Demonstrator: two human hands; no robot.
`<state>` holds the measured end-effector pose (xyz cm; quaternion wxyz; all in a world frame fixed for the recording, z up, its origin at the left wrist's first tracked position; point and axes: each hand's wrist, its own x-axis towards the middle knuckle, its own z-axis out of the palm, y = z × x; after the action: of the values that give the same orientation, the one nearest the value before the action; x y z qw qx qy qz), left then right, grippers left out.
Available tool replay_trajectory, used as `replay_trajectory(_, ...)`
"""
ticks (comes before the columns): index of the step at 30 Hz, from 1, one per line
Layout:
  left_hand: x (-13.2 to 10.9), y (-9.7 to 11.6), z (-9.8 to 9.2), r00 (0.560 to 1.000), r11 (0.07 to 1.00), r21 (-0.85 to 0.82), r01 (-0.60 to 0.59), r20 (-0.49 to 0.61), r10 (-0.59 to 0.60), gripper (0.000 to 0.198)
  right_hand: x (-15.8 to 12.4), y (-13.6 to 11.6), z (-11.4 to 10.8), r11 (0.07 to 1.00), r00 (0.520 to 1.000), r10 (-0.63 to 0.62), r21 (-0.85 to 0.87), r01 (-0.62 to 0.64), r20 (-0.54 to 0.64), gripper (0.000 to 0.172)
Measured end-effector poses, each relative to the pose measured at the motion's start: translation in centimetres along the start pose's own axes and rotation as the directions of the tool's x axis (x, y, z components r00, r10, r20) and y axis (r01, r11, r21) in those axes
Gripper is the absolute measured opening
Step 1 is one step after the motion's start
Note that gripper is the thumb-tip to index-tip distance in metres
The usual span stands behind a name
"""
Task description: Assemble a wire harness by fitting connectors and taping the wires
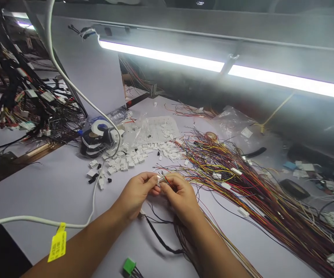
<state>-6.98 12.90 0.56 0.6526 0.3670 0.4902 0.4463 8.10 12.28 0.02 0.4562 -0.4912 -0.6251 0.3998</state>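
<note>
My left hand (pixel 139 192) pinches a small white connector housing (pixel 158 180) between thumb and fingers, above the middle of the white table. Close against it, my right hand (pixel 181 195) is closed on thin coloured wires (pixel 164 177) whose ends show at the fingertips. Whether a wire sits inside the housing is hidden by the fingers. Under the right forearm runs a dark wire bundle, with a black sleeved cable (pixel 161 239) curving out on the table. A green connector (pixel 129 265) with dark wires lies near the front edge of the view.
Many white connector housings (pixel 130 159) are scattered beyond my hands, near tape rolls (pixel 100 133). A thick pile of loose wires (pixel 242 177) stretches along the right. A white cable (pixel 77 94) with a yellow tag (pixel 57 245) hangs across the left. Lit tubes (pixel 167 56) are overhead.
</note>
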Motion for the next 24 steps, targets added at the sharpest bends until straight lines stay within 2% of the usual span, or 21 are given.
replay_trajectory(7,-0.48,0.72,-0.23,0.995,0.999,-0.032,0.022,0.095,-0.019,0.028,0.44,0.17,-0.32,0.997,1.0,-0.016,0.076,0.015,0.007,0.016)
replay_trajectory(11,-0.58,0.68,-0.21,0.997,1.0,0.015,-0.007,0.075,0.006,0.025,0.37,0.06,-0.14,0.998,1.0,-0.007,0.056,0.007,0.005,0.014)
replay_trajectory(17,-0.41,0.04,-0.45,0.999,1.0,-0.001,0.009,0.04,-0.009,0.027,0.24,-0.17,-0.15,0.996,0.999,0.049,0.07,-0.049,-0.004,0.014)
replay_trajectory(20,-0.46,-0.09,-0.53,0.999,1.0,0.031,-0.001,0.044,-0.001,0.033,0.31,0.01,-0.19,0.997,0.998,0.057,0.044,-0.057,-0.003,0.015)
replay_trajectory(24,-0.55,0.13,-0.3,0.999,0.996,0.086,-0.026,0.05,0.022,0.029,0.4,0.17,-0.09,0.999,0.999,0.048,-0.01,-0.048,-0.024,0.019)
